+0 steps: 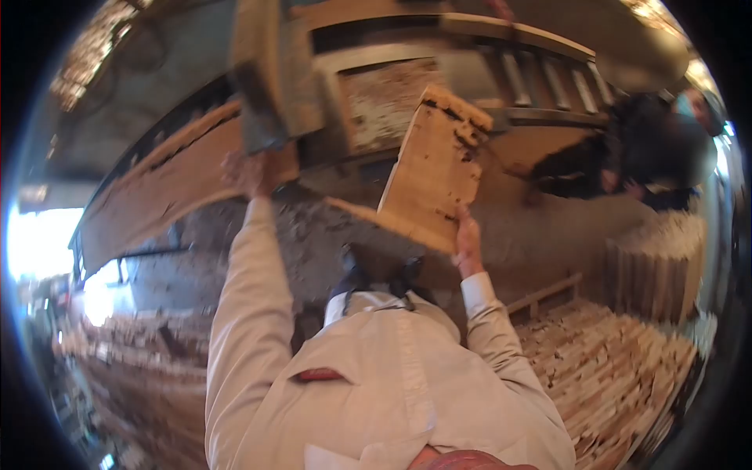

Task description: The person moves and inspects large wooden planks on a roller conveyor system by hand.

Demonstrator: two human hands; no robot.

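My right hand [468,241] grips the lower right edge of a light wooden board [435,168], its thumb on the face. The board is tilted, with dark cracks and holes along its upper and right edges. My left hand [252,174] reaches forward to the end of a long curved wooden plank [168,184], just below a dark metal part of the machine [258,110]. Its fingers are blurred, and whether they grip the plank is unclear.
A wooden frame with slats [548,78] stands at the back right. A person in dark clothes [658,141] sits at the right. Stacked wood strips [611,360] lie at lower right, near a bundle of upright pieces [650,274]; more wood [141,376] lies at lower left.
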